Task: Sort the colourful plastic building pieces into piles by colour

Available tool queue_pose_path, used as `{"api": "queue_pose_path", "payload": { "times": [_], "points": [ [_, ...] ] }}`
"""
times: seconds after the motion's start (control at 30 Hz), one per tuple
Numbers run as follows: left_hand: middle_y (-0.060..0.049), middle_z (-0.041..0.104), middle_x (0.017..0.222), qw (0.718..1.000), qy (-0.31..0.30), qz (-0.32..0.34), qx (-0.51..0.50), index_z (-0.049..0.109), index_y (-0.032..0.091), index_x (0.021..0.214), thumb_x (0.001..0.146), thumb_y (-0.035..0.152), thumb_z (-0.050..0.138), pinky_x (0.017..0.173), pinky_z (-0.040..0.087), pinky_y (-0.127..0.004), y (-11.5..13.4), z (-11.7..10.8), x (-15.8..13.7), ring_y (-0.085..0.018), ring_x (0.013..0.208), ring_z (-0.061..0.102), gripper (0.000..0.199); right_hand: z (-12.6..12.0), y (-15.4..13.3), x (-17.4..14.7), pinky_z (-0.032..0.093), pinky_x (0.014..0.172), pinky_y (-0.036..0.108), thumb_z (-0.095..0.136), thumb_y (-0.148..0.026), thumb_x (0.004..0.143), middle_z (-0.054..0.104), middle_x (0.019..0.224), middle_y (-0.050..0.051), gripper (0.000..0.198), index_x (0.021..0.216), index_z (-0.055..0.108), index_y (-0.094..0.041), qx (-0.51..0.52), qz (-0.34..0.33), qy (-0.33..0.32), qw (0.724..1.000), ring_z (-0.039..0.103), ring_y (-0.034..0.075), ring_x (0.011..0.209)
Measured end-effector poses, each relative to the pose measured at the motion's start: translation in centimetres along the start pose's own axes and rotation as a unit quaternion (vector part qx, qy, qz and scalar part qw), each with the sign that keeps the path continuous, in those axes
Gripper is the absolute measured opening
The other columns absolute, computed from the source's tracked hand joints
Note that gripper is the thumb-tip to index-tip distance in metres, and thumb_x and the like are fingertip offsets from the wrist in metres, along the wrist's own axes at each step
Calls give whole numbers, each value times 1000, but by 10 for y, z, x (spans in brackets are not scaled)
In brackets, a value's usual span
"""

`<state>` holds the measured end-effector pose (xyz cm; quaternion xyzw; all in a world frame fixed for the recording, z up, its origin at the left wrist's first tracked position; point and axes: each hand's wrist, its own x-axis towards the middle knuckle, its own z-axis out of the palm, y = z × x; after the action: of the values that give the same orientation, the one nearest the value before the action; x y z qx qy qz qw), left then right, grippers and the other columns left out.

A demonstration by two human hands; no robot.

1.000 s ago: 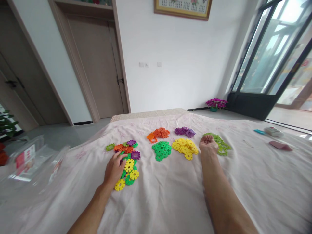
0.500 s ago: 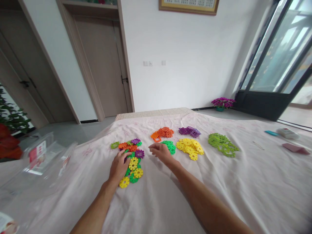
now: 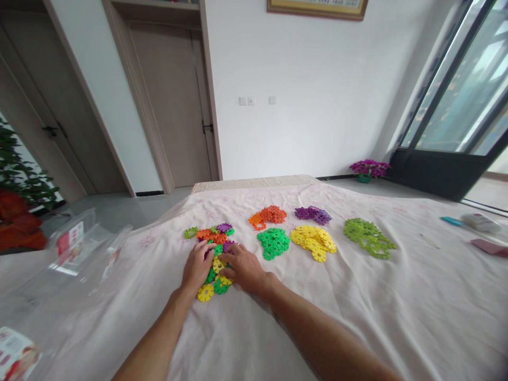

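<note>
A mixed pile of plastic snowflake discs lies in front of me, with yellow discs (image 3: 205, 292), green discs (image 3: 221, 286), orange pieces (image 3: 205, 234) and purple pieces (image 3: 224, 227) overlapping. My left hand (image 3: 197, 264) rests at the pile's left side, its fingers extended over the pieces and apart from the thumb. From the right, my right hand (image 3: 242, 265) reaches onto the same pile, fingers spread above the yellow and purple pieces. What lies directly beneath the fingertips is partly hidden.
Sorted piles of orange (image 3: 273, 214), purple (image 3: 313, 215), green (image 3: 273, 243), yellow (image 3: 314, 239) and light green pieces (image 3: 368, 238) lie on the pink-white cloth (image 3: 301, 317). Clear plastic packaging (image 3: 91, 254) stands at left; a blue item (image 3: 452, 220) lies far right.
My right hand has moved left and nearer, from beside the green pile onto the mixed pile. The green pile is now uncovered. My left hand stays at the mixed pile.
</note>
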<state>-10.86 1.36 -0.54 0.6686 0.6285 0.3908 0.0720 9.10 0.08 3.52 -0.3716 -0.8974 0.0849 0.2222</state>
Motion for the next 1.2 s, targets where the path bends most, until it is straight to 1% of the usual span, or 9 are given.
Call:
{"api": "queue_pose_path", "payload": {
  "times": [0.13, 0.33, 0.47, 0.63, 0.73, 0.8, 0.9, 1.07, 1.2],
  "points": [
    [-10, 61, 129, 1000, 2, 3, 0, 71, 21, 110, 90, 28, 48, 113, 39, -39, -3, 2, 1, -23, 128, 53, 32, 5, 6, 0, 45, 91, 31, 69, -35, 87, 60, 115, 4, 23, 109, 69, -27, 44, 22, 14, 999, 54, 21, 108],
    [-9, 60, 130, 1000, -2, -1, 4, 71, 22, 111, 90, 30, 48, 114, 38, -39, -8, 5, 2, -22, 129, 52, 32, 11, 12, 0, 44, 88, 28, 77, -30, 78, 61, 110, 4, 24, 99, 66, -22, 104, 68, 40, 991, 55, 19, 105],
    [-8, 60, 130, 1000, 1, 2, 2, 71, 23, 110, 89, 29, 50, 113, 39, -39, -8, 5, 1, -22, 128, 52, 31, 11, 12, 1, 42, 77, 26, 78, -25, 74, 63, 98, 1, 25, 94, 64, -21, 128, 99, 62, 985, 57, 16, 90],
    [-9, 60, 130, 1000, 1, 4, 2, 71, 22, 110, 88, 28, 51, 113, 39, -41, -7, 4, 1, -24, 127, 53, 30, 14, 13, -1, 38, 61, 22, 71, -19, 75, 63, 74, -4, 9, 81, 64, -20, 217, 128, 62, 966, 56, 12, 67],
    [-9, 59, 131, 1000, 1, 7, 2, 71, 22, 110, 88, 28, 51, 113, 39, -42, -8, 5, 1, -24, 129, 52, 30, 16, 19, -1, 41, 63, 22, 66, -21, 79, 67, 76, -3, 5, 84, 65, -20, 259, 130, 125, 949, 59, 12, 68],
    [-9, 59, 132, 1000, -1, 5, 3, 71, 23, 110, 88, 28, 51, 113, 38, -42, -8, 5, 1, -24, 129, 52, 30, 13, 29, 0, 42, 64, 23, 63, -24, 81, 68, 76, -2, 5, 83, 66, -21, 251, 142, 179, 941, 59, 13, 68],
    [-10, 59, 131, 1000, 0, 3, 7, 71, 22, 110, 88, 27, 51, 113, 38, -42, -9, 6, 0, -24, 128, 52, 31, -1, 55, 1, 43, 66, 25, 60, -28, 82, 68, 75, -1, 10, 80, 65, -21, 208, 180, 258, 926, 59, 14, 67],
    [-10, 59, 131, 1000, -2, 6, 11, 72, 21, 110, 88, 27, 50, 114, 38, -42, -7, 5, 1, -25, 129, 52, 32, -43, 110, -14, 45, 72, 28, 57, -34, 83, 71, 81, 1, 17, 86, 68, -22, 109, 277, 353, 887, 62, 17, 73],
    [-11, 58, 132, 1000, -10, 1, 14, 71, 20, 112, 88, 26, 49, 114, 38, -42, -3, 2, 0, -25, 129, 51, 33, -74, 149, -39, 42, 71, 29, 56, -37, 84, 72, 87, 2, 22, 93, 72, -24, 24, 395, 387, 833, 62, 19, 78]
  ]
}}
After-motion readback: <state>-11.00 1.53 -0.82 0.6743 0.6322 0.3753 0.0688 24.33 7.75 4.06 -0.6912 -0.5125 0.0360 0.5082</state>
